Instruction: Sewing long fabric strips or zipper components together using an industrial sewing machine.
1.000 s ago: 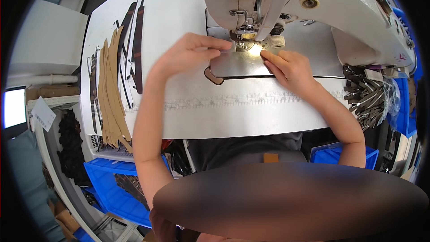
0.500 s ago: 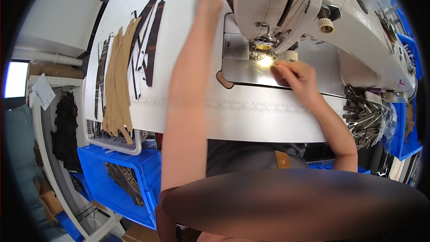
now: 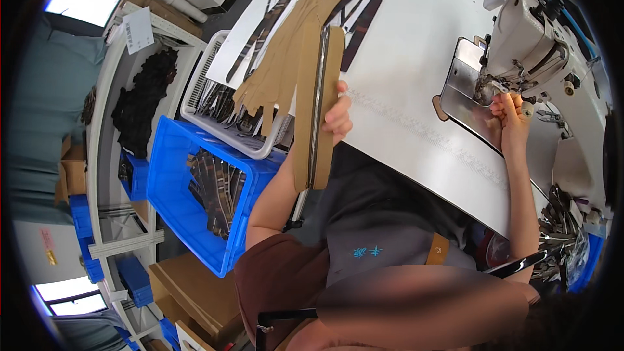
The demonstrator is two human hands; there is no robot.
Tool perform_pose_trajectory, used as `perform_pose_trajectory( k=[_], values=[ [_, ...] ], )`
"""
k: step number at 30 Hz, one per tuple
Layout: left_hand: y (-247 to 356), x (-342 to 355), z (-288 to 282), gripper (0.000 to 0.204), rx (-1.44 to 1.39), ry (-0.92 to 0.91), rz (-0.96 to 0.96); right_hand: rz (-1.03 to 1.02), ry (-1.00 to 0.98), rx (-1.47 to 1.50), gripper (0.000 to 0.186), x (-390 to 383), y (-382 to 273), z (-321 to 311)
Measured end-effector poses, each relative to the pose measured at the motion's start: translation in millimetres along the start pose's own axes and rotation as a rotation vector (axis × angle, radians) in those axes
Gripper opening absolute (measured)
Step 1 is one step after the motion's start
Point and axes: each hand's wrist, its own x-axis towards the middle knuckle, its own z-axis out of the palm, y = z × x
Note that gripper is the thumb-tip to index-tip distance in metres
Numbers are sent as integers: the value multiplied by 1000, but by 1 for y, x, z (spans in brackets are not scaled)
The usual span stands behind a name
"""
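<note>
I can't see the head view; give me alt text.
The left hand holds up a long tan piece with a dark band running lengthwise, while the right hand is at the sewing machine. Tan strips lie on the white table.

Left hand raised, fingers curled, right arm outstretched, right hand with fingers bent

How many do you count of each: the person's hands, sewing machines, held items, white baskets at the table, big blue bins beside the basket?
Hands: 2 (left, right)
Sewing machine: 1
Held tan-and-dark item: 1
White basket: 1
Big blue bin: 1
Total: 6
</note>
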Motion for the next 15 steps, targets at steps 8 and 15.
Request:
perform_pose_trajectory(
  k=[8,15],
  values=[
    [-15,-45,3,50,-66,-48,-31,-124,-49,-251,22,-57,3,36],
    [-17,-72,-8,48,49,-52,-4,-170,-187,-337,21,-58,4,63]
  ],
)
